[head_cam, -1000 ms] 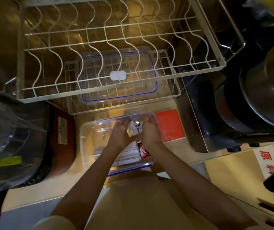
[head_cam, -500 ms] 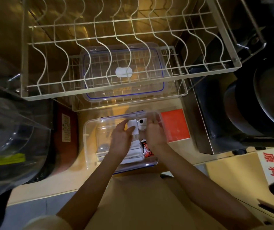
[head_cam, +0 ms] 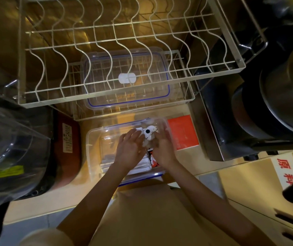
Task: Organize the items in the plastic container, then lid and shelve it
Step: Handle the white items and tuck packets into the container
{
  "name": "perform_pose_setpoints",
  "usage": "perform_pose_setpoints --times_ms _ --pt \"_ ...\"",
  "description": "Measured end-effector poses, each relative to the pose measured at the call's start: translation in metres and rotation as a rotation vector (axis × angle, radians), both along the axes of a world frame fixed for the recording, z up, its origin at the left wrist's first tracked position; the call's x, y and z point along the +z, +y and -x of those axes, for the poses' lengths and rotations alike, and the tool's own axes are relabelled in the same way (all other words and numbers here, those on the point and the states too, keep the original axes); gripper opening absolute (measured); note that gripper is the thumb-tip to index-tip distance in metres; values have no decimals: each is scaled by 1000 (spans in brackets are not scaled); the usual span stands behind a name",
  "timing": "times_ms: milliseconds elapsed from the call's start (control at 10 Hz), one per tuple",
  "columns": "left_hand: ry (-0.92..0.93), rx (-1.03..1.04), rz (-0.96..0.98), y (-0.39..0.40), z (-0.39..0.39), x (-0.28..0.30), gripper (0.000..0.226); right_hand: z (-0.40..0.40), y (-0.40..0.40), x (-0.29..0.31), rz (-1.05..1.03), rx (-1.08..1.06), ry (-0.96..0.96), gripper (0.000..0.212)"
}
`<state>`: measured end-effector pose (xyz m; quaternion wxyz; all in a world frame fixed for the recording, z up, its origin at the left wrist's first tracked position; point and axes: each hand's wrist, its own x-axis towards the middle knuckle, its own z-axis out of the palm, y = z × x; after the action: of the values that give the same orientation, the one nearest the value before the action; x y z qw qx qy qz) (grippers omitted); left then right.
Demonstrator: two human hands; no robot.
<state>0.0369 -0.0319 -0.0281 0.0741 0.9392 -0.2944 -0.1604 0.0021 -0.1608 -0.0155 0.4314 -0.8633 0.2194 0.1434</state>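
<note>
1. both hands reach into the clear plastic container (head_cam: 96, 153) at the centre of the frame. the left hand (head_cam: 129, 151) and the right hand (head_cam: 163, 151) cup a small white item with a black round spot (head_cam: 148, 133) between their fingertips; the fingers are curled around it, though motion blur on the right hand hides how firmly it grasps.
2. the container sits open on the pale counter (head_cam: 186, 164), its blue-trimmed near edge toward the lower frame, its far wall just below the wire racks.
3. inside it, under the hands, lie flat white pieces (head_cam: 138, 168) and a red, black and white packet (head_cam: 152, 159), which stands just between the two wrists.
4. the clear lid (head_cam: 124, 96), with a blue seal line and a white tab in its middle, rests on the lower wire shelf (head_cam: 186, 102) in the upper centre, apart from the container.
5. a larger wavy wire rack (head_cam: 41, 71) spans the upper frame above the lid.
6. an orange-red card (head_cam: 184, 132) lies on the counter just right of the container.
7. a dark red object with a label (head_cam: 67, 150) sits just left of it.
8. dark metal pots (head_cam: 280, 96) fill the right edge.
</note>
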Motion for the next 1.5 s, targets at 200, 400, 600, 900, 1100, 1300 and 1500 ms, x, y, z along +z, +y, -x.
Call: perform_pose_setpoints --times_ms 200,400,600,900,1100,1300,1500 --pt "21 -20 -85 -8 3 -1 59 6 0 -6 -264 -244 -83 55" --pt "78 -50 -138 -13 2 -4 61 9 2 4 -294 -236 13 40" --pt "107 -66 -133 -20 1 1 58 6 3 -3 -258 -226 87 31" --pt "177 -100 54 -21 10 4 52 -6 -2 -12 -83 -20 39 39" --pt "218 -124 90 -20 1 5 38 -11 -2 -7 -9 91 5 40" --pt "286 -187 32 -32 5 7 45 -19 -1 5 -126 156 85 41" --pt "300 -231 7 -35 4 3 44 -8 -3 7 -164 46 38 30"
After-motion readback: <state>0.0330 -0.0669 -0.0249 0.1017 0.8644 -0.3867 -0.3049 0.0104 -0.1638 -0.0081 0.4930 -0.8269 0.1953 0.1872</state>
